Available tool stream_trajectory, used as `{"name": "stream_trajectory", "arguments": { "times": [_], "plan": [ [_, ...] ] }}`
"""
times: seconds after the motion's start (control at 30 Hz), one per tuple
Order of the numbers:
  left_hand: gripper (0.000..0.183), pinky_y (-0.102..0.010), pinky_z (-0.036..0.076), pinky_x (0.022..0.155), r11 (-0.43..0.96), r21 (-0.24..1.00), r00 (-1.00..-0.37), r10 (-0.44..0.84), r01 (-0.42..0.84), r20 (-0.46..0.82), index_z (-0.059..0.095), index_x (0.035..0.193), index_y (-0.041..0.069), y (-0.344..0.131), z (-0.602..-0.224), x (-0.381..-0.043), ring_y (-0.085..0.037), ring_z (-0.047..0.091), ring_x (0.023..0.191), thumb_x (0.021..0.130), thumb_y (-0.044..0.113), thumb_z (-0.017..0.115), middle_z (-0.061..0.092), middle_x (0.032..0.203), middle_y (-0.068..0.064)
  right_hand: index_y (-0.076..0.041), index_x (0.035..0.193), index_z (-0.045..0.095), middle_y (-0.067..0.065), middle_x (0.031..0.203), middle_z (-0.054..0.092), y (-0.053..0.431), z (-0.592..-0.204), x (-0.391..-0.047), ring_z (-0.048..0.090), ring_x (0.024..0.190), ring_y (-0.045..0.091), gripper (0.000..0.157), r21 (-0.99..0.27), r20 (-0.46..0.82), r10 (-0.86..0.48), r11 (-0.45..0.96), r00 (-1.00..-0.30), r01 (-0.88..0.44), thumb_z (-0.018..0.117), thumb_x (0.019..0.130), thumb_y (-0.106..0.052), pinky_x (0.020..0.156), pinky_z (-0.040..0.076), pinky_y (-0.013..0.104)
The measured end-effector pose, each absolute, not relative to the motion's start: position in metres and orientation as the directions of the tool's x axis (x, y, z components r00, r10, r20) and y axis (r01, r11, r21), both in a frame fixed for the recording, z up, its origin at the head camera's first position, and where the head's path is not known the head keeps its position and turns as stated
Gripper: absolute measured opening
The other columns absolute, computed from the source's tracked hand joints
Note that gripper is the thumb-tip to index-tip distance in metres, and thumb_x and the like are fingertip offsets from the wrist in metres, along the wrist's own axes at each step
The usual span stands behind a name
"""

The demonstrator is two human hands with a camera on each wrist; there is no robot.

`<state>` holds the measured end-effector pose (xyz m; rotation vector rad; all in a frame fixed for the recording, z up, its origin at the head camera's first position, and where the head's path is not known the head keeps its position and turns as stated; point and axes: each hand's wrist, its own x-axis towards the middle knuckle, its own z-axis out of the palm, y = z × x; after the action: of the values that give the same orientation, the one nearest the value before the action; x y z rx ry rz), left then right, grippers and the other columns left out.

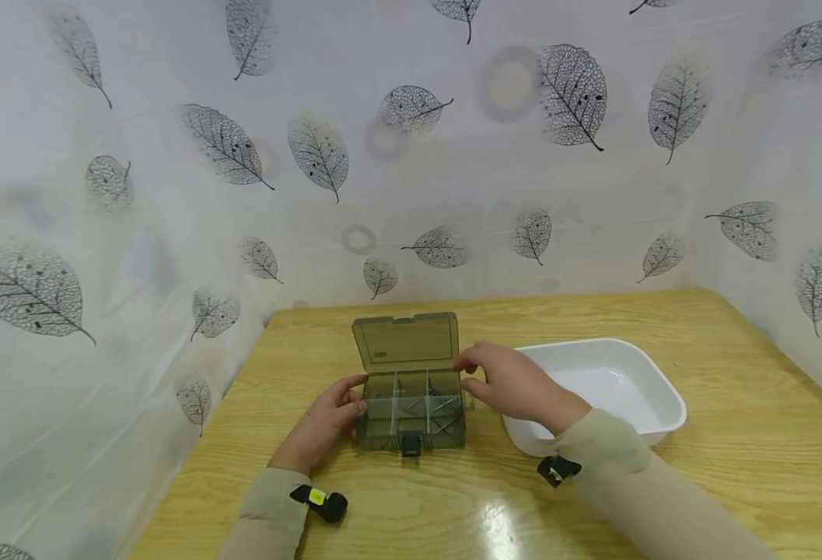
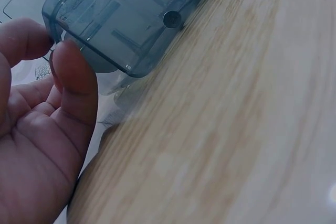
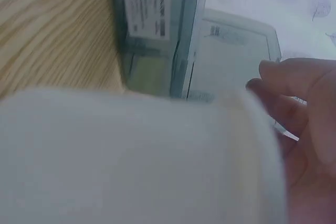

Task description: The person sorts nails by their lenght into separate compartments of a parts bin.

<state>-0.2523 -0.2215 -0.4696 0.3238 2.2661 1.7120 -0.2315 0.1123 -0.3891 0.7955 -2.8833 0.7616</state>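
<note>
A translucent grey-green compartment box stands on the table with its hinged lid raised at the back. Thin metal pieces, some of them crossed, lie in its middle and right compartments. My left hand holds the box at its left side, thumb and forefinger pinching the corner in the left wrist view. Beside the back right corner is my right hand, fingers loosely bent, fingertips right at the lid's edge. A black latch sits at the front of the box. The right wrist view shows a printed label on its side.
Just right of the box, a white plastic basin stands partly behind my right forearm; its blurred wall fills the lower right wrist view. A wood-grain table lies beneath everything. Pale leaf-printed sheeting hangs at the back and sides.
</note>
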Motion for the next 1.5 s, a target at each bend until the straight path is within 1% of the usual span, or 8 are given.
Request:
{"name": "stream_trajectory", "arguments": {
  "times": [0.23, 0.4, 0.57, 0.7, 0.97, 1.17, 1.3, 1.5],
  "plan": [
    [0.057, -0.036, 0.052, 0.065, 0.267, 0.964, -0.930, 0.357, 0.010, -0.089, 0.033, 0.156, 0.007, -0.219, -0.470, -0.252, -0.021, 0.051, 0.073, 0.103, 0.011, 0.056, 0.052, 0.109, -0.017, -0.014, 0.120, 0.071, 0.001, 0.110, 0.065, 0.139, -0.395, -0.233, 0.063, 0.100, 0.022, 0.024, -0.431, 0.171, -0.462, 0.759, -0.870, -0.488, 0.067, 0.097, -0.019, 0.082, 0.052, 0.042],
    [0.057, -0.036, 0.052, 0.066, 0.269, 0.963, -0.929, 0.359, 0.011, -0.090, 0.034, 0.156, 0.009, -0.218, -0.473, -0.253, -0.021, 0.050, 0.074, 0.103, 0.012, 0.057, 0.053, 0.108, -0.016, -0.015, 0.119, 0.071, -0.002, 0.105, 0.064, 0.162, -0.401, -0.236, 0.063, 0.096, 0.020, 0.023, -0.422, 0.151, -0.440, 0.781, -0.885, -0.460, 0.067, 0.097, -0.018, 0.080, 0.052, 0.041],
    [0.056, -0.037, 0.053, 0.066, 0.267, 0.964, -0.931, 0.352, 0.007, -0.090, 0.036, 0.155, 0.011, -0.218, -0.473, -0.256, -0.021, 0.049, 0.074, 0.103, 0.012, 0.057, 0.053, 0.107, -0.015, -0.011, 0.118, 0.071, 0.000, 0.105, 0.065, 0.181, -0.406, -0.236, 0.063, 0.096, 0.019, 0.025, -0.417, 0.132, -0.443, 0.787, -0.887, -0.455, 0.069, 0.093, -0.012, 0.081, 0.052, 0.042],
    [0.056, -0.037, 0.053, 0.066, 0.269, 0.963, -0.928, 0.364, 0.019, -0.083, 0.035, 0.156, 0.010, -0.219, -0.472, -0.256, -0.021, 0.049, 0.074, 0.104, 0.013, 0.056, 0.052, 0.107, -0.015, -0.008, 0.115, 0.072, 0.001, 0.104, 0.067, 0.189, -0.412, -0.239, 0.063, 0.097, 0.020, 0.024, -0.413, 0.105, -0.475, 0.778, -0.874, -0.473, 0.070, 0.090, -0.009, 0.084, 0.052, 0.044],
    [0.058, -0.037, 0.054, 0.065, 0.273, 0.962, -0.931, 0.350, -0.003, -0.103, 0.034, 0.156, 0.008, -0.223, -0.468, -0.254, -0.021, 0.052, 0.074, 0.102, 0.012, 0.057, 0.053, 0.107, -0.015, -0.014, 0.109, 0.075, -0.006, 0.099, 0.065, 0.189, -0.436, -0.247, 0.062, 0.095, 0.016, 0.023, -0.406, 0.038, -0.519, 0.773, -0.854, -0.488, 0.070, 0.087, -0.009, 0.086, 0.051, 0.041],
    [0.058, -0.037, 0.053, 0.065, 0.262, 0.965, -0.931, 0.349, -0.013, -0.107, 0.034, 0.156, 0.007, -0.224, -0.470, -0.255, -0.022, 0.050, 0.075, 0.102, 0.010, 0.057, 0.052, 0.107, -0.014, -0.020, 0.106, 0.076, -0.008, 0.094, 0.058, 0.190, -0.446, -0.243, 0.055, 0.083, 0.008, 0.025, -0.424, 0.006, -0.508, 0.779, -0.861, -0.462, 0.068, 0.086, -0.007, 0.078, 0.050, 0.034],
    [0.059, -0.037, 0.053, 0.065, 0.255, 0.967, -0.929, 0.353, -0.015, -0.108, 0.033, 0.156, 0.008, -0.223, -0.470, -0.255, -0.022, 0.050, 0.076, 0.102, 0.011, 0.057, 0.052, 0.107, -0.014, -0.024, 0.096, 0.072, -0.007, 0.091, 0.054, 0.191, -0.448, -0.242, 0.051, 0.079, 0.006, 0.016, -0.436, 0.017, -0.536, 0.755, -0.844, -0.489, 0.075, 0.086, -0.012, 0.074, 0.048, 0.031],
    [0.059, -0.036, 0.052, 0.065, 0.255, 0.967, -0.929, 0.354, -0.013, -0.106, 0.033, 0.156, 0.008, -0.223, -0.469, -0.253, -0.021, 0.050, 0.076, 0.103, 0.011, 0.057, 0.052, 0.108, -0.015, -0.028, 0.084, 0.066, -0.010, 0.086, 0.051, 0.192, -0.447, -0.242, 0.049, 0.075, 0.005, 0.017, -0.422, 0.001, -0.561, 0.750, -0.828, -0.509, 0.075, 0.088, -0.014, 0.070, 0.045, 0.028]
  ]
}}
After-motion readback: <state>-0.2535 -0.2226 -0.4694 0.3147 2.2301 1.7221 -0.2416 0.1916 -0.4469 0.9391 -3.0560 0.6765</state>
